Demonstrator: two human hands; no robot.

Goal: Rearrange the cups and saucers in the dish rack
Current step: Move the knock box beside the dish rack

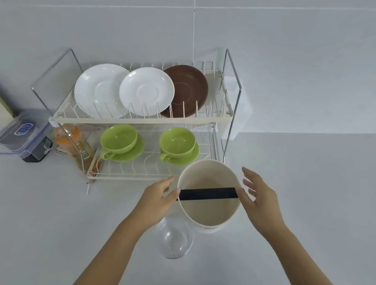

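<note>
We count three saucers on the dish rack top tier, two white and one brown, and below them two green cups, each on its green saucer. Nearer us, our left hand and right hand lie loose-fingered against either side of one cream bucket, gripping nothing.

Saucers above cups in rack

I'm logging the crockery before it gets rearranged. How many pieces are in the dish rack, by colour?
White saucers: 2
Brown saucer: 1
Green cups: 2
Green saucers: 2
Total: 7
</note>
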